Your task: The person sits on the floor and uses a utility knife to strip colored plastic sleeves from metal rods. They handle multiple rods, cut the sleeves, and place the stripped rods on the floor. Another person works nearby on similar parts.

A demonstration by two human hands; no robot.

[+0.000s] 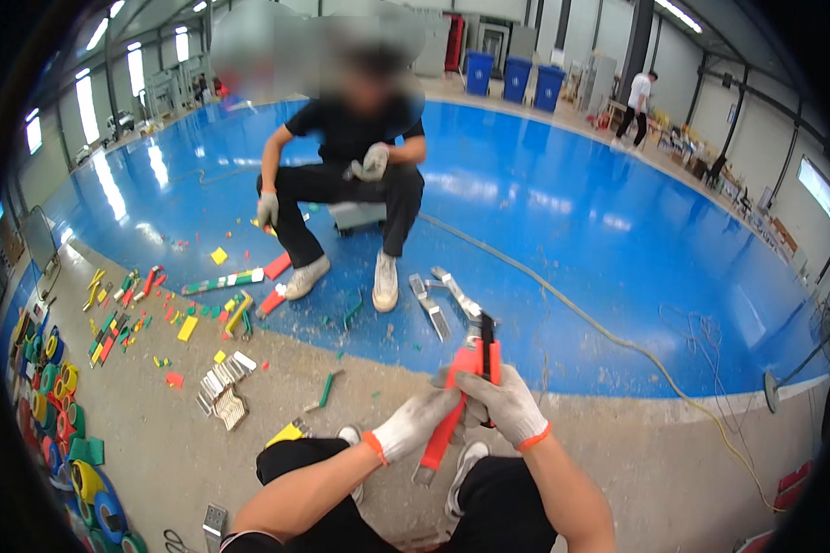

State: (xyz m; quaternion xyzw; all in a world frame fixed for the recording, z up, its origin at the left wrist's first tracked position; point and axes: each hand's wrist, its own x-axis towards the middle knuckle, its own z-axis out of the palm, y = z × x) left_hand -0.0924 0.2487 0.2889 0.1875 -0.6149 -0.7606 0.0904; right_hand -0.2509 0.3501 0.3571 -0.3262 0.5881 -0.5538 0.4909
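My left hand (417,422), in a white work glove with an orange cuff, is closed around a red-sleeved metal bar (444,433). The bar slants upward away from me, with bare metal at its lower end. My right hand (505,405), gloved alike, is closed on a black-and-red hand tool (489,346) beside the bar; its exact kind is unclear. Beyond my hands, bare metal bars (429,309) lie on the blue floor. A yellow-sleeved bar (289,433) lies by my left knee, with a green strip (325,392) beyond it.
A seated co-worker (360,138) in black faces me, wearing gloves. Coloured rolls (88,479) line the left side, near scissors (175,542). Stacked metal pieces (223,389) and coloured scraps (187,328) litter the floor. A hose (581,318) crosses the right side.
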